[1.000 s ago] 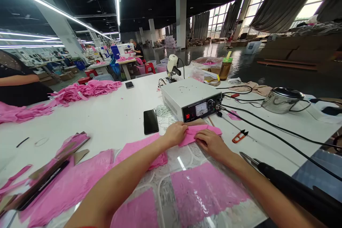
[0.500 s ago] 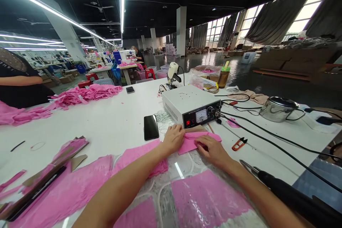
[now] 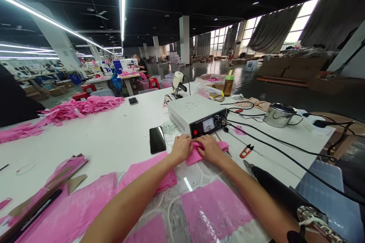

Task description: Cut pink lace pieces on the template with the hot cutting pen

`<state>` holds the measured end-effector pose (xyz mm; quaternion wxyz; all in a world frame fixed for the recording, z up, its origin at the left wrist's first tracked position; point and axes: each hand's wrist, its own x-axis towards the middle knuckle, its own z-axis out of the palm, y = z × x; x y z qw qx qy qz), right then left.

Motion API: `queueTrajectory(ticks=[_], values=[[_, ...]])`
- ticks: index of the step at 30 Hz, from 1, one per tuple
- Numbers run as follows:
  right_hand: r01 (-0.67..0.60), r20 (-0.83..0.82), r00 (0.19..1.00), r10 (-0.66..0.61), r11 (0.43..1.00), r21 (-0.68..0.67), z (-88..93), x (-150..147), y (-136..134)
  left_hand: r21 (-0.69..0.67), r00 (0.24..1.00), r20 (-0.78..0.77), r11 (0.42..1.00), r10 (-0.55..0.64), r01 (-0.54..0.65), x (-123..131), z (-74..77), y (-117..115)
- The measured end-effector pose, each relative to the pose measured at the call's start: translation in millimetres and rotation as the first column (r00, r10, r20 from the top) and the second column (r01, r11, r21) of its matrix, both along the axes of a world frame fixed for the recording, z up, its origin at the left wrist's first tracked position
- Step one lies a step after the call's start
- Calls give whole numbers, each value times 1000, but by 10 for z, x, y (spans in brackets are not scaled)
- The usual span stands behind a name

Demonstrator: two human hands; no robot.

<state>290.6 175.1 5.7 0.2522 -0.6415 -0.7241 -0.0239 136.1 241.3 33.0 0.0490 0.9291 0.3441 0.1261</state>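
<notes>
Right in front of a pale metal box, near the middle of the worktop, lies a folded piece of pink cloth. Both hands are on it, close together. The left hand covers its left end, fingers bent over the fold; the right hand rests at its middle, fingers curled in toward the left. Whether either hand pinches the cloth or only presses it, I cannot tell.

The box's black front panel, with a meter and a red switch, stands just behind the fingers. Left of the box lie a dark phone and a tangle of pale cord. Below the left wrist is a small pink stack, and toward the worktop's near left corner a larger pink stack. At the near edge, another pink piece shows beside the right forearm.

To the right sit orange-handled snips, and a black-handled tool points inward from the right edge. A lidded glass pot stands near the far right corner. Along the far left edge runs a pink heap; beyond, a person in dark clothes sits at a sewing machine.
</notes>
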Motion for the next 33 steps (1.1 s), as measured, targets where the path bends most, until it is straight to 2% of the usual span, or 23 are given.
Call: queueTrajectory(ticks=[8, 12, 17, 21, 25, 28, 30, 33], values=[[-147, 0, 989, 147, 986, -83, -19, 252, 52, -167, 989, 130, 982, -65, 86, -103, 16, 170], [-199, -26, 980, 197, 971, -132, 34, 405, 74, -233, 975, 209, 965, -75, 124, -108, 40, 168], [-257, -78, 966, 248, 955, -147, 156, 478, 120, -281, 958, 281, 949, -65, 146, -143, 134, 118], [-283, -119, 956, 267, 949, -143, 212, 478, 138, -282, 945, 326, 950, -38, 136, -279, 238, 98], [-350, -169, 932, 320, 918, -186, 223, 470, 159, -224, 919, 394, 972, 19, 76, -494, 347, 76], [-401, -223, 909, 353, 887, -229, 231, 450, 191, -172, 887, 454, 985, 83, -4, -754, 470, 32], [-426, -259, 895, 363, 868, -255, 237, 431, 232, -145, 862, 490, 987, 129, -65, -1006, 586, -35], [-448, -308, 880, 361, 846, -289, 246, 409, 321, -128, 817, 537, 978, 209, -166, -1513, 792, -240]])
